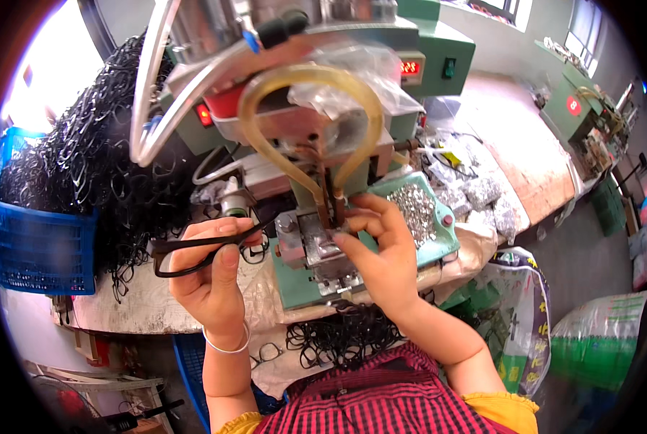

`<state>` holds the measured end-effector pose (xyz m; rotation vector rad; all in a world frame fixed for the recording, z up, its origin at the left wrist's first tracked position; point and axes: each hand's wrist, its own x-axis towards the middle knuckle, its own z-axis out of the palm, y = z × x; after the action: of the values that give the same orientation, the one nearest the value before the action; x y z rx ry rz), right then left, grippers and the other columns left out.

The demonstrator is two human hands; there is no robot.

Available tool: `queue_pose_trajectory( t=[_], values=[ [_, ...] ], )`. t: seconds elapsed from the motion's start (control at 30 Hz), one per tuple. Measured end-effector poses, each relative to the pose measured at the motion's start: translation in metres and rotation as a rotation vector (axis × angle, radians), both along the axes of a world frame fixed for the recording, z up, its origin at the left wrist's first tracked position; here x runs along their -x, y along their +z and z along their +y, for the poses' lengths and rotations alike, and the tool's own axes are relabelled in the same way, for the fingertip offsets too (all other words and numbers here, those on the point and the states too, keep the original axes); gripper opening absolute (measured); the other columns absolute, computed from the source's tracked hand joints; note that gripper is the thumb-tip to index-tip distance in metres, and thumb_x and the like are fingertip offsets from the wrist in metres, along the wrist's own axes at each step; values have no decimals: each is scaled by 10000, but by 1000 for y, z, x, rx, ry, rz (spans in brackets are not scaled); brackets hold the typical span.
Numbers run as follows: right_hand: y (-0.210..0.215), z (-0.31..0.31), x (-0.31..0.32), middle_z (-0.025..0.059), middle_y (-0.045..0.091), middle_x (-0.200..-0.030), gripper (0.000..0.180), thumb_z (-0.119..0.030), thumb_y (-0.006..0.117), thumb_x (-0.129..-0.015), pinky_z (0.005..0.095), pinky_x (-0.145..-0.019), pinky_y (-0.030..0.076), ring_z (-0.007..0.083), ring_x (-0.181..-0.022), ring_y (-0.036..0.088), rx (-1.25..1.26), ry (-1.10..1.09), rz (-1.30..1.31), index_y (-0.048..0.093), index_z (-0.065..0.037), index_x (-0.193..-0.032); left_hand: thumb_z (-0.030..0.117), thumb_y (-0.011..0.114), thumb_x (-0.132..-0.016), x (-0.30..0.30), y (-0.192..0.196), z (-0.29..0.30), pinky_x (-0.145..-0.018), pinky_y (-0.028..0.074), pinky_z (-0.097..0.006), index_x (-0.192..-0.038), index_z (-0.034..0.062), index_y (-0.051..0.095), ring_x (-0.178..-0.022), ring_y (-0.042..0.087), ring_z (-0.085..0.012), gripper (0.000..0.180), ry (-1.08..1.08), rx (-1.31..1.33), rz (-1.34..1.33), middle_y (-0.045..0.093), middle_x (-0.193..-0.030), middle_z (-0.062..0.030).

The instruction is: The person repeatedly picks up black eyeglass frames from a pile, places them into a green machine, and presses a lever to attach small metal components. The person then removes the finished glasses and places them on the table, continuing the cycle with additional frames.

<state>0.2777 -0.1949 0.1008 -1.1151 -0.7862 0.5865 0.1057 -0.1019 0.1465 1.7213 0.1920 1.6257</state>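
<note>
My left hand [211, 278] grips a black plastic spectacle frame [186, 253] by its rim and holds it level, its right end reaching toward the metal jig [316, 246] of a green bench machine [352, 130]. My right hand [378, 242] rests at the jig. Its fingertips pinch at the small vertical tool head [332, 206], and whatever sits between them is too small to make out. A yellowish rubber hose [309, 94] loops above the tool head.
A big heap of black frames [99, 166] lies at the left, spilling over a blue crate [38, 249]. More black frames [341, 336] sit in my lap. A tray of small shiny metal parts [414, 210] and bags of them [475, 195] are at the right.
</note>
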Motion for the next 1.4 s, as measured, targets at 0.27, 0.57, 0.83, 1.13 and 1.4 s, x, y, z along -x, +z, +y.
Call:
queue_pose_trajectory(
  t=[0.27,0.57,0.83,1.13,1.4],
  values=[
    [-14,4,-16,46,700,-907,509,7,732,-840,266,-935,447,104,-958,624,38,107,20,508,36,-1296,191,670,-992,5,6,-34,-708,625,-363,-1101,-35,581,-819,681,-257,266,45,43,-22,668,-1003,-213],
    [3,6,-8,80,705,-1044,555,19,699,-851,293,-978,444,142,-1033,629,9,181,48,456,44,-1350,51,616,-996,-5,9,-10,-742,609,-365,-1041,-35,590,-892,680,-246,100,117,117,56,661,-1016,-169],
    [-24,-19,-70,138,657,-1284,509,-10,672,-860,370,-1051,456,248,-1192,620,88,-280,-479,564,-10,-1358,121,841,-733,-13,-23,-32,-779,486,-369,-971,157,789,-853,680,-197,246,28,-514,622,774,-1046,-10],
    [-104,-67,-109,114,682,-929,309,-201,822,-735,451,-847,504,341,-950,617,520,-536,-1130,719,-70,-995,119,848,-721,-15,-35,-38,-815,492,-368,-959,136,791,-868,668,-238,245,40,-516,610,770,-1068,-21],
    [-110,-29,-115,83,694,-867,69,-139,743,-808,435,-812,492,322,-889,626,254,-661,-1006,704,-87,-831,16,781,-806,36,-106,-88,-1021,478,-410,-1236,53,673,-1178,656,-309,445,429,-289,452,705,-1267,-134]
  ],
)
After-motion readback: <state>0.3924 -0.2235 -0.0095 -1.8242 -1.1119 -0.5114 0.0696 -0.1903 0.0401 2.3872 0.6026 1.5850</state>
